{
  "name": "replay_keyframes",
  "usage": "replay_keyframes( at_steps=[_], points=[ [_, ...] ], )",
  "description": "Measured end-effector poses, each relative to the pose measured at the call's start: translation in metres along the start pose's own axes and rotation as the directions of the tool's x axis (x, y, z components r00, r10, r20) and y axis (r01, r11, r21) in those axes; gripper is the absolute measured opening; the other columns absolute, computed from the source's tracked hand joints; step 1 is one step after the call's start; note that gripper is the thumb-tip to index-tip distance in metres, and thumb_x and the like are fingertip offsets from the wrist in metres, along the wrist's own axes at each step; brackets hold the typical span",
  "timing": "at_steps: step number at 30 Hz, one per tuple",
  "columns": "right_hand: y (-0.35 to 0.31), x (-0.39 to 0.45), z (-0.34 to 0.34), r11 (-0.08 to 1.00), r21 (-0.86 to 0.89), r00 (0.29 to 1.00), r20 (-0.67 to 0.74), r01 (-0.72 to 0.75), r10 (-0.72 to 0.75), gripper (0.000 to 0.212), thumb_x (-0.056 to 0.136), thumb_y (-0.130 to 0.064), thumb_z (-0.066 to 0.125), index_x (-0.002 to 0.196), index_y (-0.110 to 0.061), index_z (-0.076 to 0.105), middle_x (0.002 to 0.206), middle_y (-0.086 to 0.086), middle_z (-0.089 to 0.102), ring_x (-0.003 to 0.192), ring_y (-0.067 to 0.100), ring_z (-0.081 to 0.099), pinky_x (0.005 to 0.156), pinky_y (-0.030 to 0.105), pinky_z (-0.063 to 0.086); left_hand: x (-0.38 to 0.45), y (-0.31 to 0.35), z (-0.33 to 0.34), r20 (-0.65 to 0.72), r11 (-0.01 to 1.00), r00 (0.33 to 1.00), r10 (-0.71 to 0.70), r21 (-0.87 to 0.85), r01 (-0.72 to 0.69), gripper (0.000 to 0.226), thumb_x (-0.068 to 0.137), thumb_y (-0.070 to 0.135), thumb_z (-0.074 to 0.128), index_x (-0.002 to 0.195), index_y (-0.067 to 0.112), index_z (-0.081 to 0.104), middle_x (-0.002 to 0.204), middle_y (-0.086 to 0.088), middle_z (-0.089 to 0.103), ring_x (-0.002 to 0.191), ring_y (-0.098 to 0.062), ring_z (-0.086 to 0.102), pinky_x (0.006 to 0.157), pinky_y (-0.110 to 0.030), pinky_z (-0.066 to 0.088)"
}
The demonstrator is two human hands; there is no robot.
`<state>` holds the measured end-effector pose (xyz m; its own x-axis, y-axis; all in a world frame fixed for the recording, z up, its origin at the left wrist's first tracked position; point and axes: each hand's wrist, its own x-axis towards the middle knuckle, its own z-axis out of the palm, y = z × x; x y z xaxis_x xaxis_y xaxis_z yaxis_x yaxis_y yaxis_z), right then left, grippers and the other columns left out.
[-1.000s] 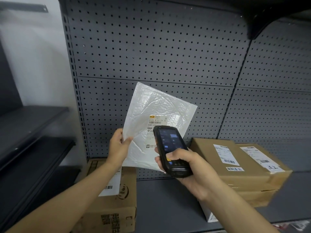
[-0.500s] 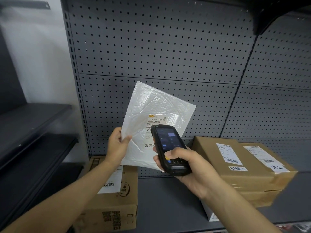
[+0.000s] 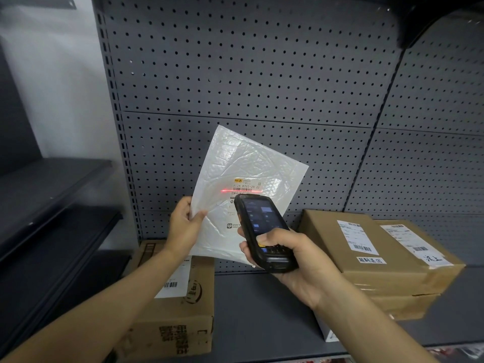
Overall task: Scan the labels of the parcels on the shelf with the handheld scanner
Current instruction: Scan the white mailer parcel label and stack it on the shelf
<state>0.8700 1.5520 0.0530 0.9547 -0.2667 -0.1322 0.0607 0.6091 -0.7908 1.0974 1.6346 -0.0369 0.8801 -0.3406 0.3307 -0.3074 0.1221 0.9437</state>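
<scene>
Left hand [image 3: 183,226] pinches the left edge of a white bubble mailer [image 3: 246,184], thumb on the front face, remaining fingers behind and hidden. Mailer is held upright, tilted clockwise, frame centre, in front of the grey pegboard back panel [image 3: 262,74].

Right hand [image 3: 296,263] wraps the lower half of the black handheld scanner [image 3: 262,231]: fingers curled round its left side, thumb over the keypad. Screen lit; scanner top overlaps the mailer's lower right. Red scan line [image 3: 230,191] lies across the barcode of the mailer label [image 3: 246,185], just above the scanner's top edge.

Grey shelf [image 3: 262,310] contents:
- lower left: one closed cardboard box [image 3: 178,318], white barcode label on top, partly covered by the left forearm.
- right: two flat brown cartons side by side, touching — left carton [image 3: 340,237], right carton [image 3: 419,247] — each with a white shipping label plus a handwritten sticker. They sit on another flat carton [image 3: 408,305]. White item under the stack, only an edge visible; can't tell what it is.

All boxes closed, contents not visible. Dark shelving [image 3: 52,205] at frame left.
</scene>
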Motion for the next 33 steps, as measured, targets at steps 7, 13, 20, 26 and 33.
replay_keyframes(
  at_steps=[7, 13, 20, 26, 33],
  points=[
    [-0.002, -0.002, -0.001, 0.999, -0.053, 0.999, 0.043, 0.012, -0.01, 0.059, 0.069, 0.003, 0.064, 0.126, 0.01, 0.055, 0.132, 0.034, 0.054, 0.086, 0.033, 0.071, 0.075, 0.033, 0.059, 0.002, -0.004, 0.0, 0.01, 1.0, 1.0, -0.012, -0.005, 0.012, 0.017, 0.093, 0.005, 0.061, 0.103, 0.017, 0.054, 0.103, -0.005, 0.066, 0.091, -0.018, 0.064, 0.074, -0.029, 0.052],
    [0.001, 0.001, -0.004, 0.999, -0.052, 0.999, 0.036, 0.009, -0.007, 0.058, 0.068, 0.003, 0.064, 0.125, 0.01, 0.056, 0.121, 0.029, 0.062, 0.085, 0.032, 0.07, 0.076, 0.033, 0.06, 0.003, -0.007, 0.0, 0.011, 1.0, 1.0, -0.011, 0.002, 0.011, 0.017, 0.093, 0.005, 0.06, 0.102, 0.018, 0.054, 0.099, 0.0, 0.065, 0.089, -0.016, 0.064, 0.074, -0.03, 0.053],
    [0.004, 0.006, -0.005, 1.0, -0.022, 1.0, 0.008, 0.006, -0.005, 0.064, 0.066, 0.005, 0.066, 0.128, 0.011, 0.052, 0.118, 0.027, 0.061, 0.083, 0.032, 0.071, 0.071, 0.032, 0.059, 0.004, -0.008, -0.002, 0.006, 1.0, 1.0, 0.004, 0.006, -0.004, 0.026, 0.092, 0.004, 0.061, 0.091, 0.029, 0.053, 0.096, 0.0, 0.065, 0.086, -0.016, 0.063, 0.071, -0.029, 0.051],
    [0.005, 0.009, -0.006, 1.0, 0.005, 1.0, -0.002, 0.012, -0.012, 0.061, 0.067, 0.006, 0.064, 0.127, 0.014, 0.052, 0.119, 0.027, 0.061, 0.082, 0.032, 0.071, 0.069, 0.031, 0.059, 0.005, -0.009, -0.003, 0.01, 1.0, 1.0, 0.005, -0.006, -0.005, 0.026, 0.092, 0.003, 0.062, 0.09, 0.028, 0.054, 0.093, 0.002, 0.065, 0.083, -0.012, 0.063, 0.069, -0.026, 0.05],
    [0.005, 0.008, -0.004, 1.0, 0.021, 1.0, 0.017, 0.023, -0.024, 0.061, 0.068, 0.005, 0.063, 0.126, 0.017, 0.051, 0.116, 0.028, 0.062, 0.083, 0.032, 0.071, 0.068, 0.03, 0.059, 0.009, -0.012, -0.007, 0.01, 1.0, 1.0, -0.02, -0.002, 0.02, 0.021, 0.092, 0.003, 0.062, 0.093, 0.024, 0.055, 0.094, 0.004, 0.066, 0.083, -0.011, 0.063, 0.07, -0.025, 0.05]
  ],
)
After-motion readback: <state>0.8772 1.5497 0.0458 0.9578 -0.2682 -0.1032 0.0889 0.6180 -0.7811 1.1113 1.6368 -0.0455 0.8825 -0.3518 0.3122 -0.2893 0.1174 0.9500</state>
